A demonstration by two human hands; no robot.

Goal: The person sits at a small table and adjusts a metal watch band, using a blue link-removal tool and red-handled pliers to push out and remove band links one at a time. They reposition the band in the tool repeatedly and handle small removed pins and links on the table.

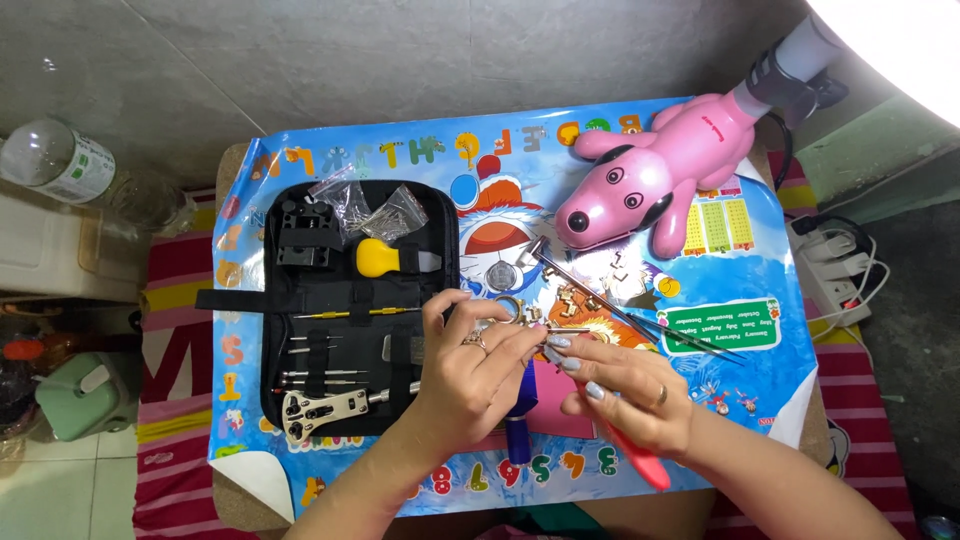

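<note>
Head view: nearest, the right hand [625, 385] is closed around a red-handled tool [640, 455], and the left hand [480, 365] pinches a small metal part [505, 310] over the blue holder [520, 405]. Steady both wrists on the mat [600, 180]. Farther left lies the open tool case [355, 310].

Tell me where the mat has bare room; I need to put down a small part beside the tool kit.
Free: the mat's top strip between black tool case and pink dog lamp, and the right side below the green card. Crowded: the centre around both hands, the watch parts and tweezers.
</note>
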